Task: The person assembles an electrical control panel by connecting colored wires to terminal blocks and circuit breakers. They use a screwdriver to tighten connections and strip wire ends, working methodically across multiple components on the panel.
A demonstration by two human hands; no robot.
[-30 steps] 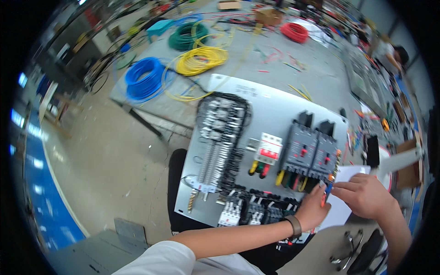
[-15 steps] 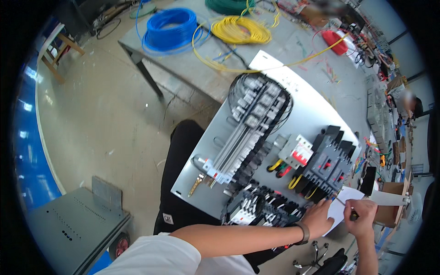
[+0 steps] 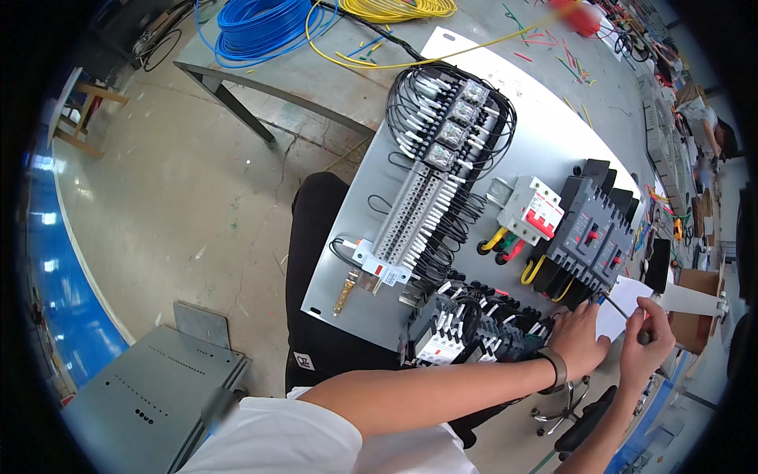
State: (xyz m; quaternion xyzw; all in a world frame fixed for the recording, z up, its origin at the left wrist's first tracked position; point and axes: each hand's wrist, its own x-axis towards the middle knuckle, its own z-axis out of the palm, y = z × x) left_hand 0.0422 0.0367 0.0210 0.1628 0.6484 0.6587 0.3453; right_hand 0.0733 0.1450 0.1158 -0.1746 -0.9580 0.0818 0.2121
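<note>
My right hand [image 3: 647,340] is closed round the handle of a screwdriver [image 3: 616,306]; its thin shaft points to the lower end of a dark grey moulded-case circuit breaker [image 3: 592,235]. My left hand [image 3: 580,341], with a dark wristband, reaches to that same end, fingers together. A speck of blue shows at its fingertips, but what they pinch is hidden. The breaker is mounted on a pale metal mounting plate [image 3: 347,229] resting over my legs. Beside it sit a small white breaker with red levers [image 3: 537,212] and yellow wire loops [image 3: 530,271]. Contactors [image 3: 442,344] with black wires lie by my left forearm.
A long terminal block [image 3: 410,209] and relays [image 3: 452,134] run along the plate. Blue [image 3: 264,28] and yellow [image 3: 395,6] wire coils lie on the grey table [image 3: 339,87]. A drilled metal panel [image 3: 150,395] is at lower left, an office chair [image 3: 588,423] at lower right.
The view has shifted, so the plate sits higher and sharper in it. Both hands stay at the breaker's lower end, and the screwdriver remains in my right hand.
</note>
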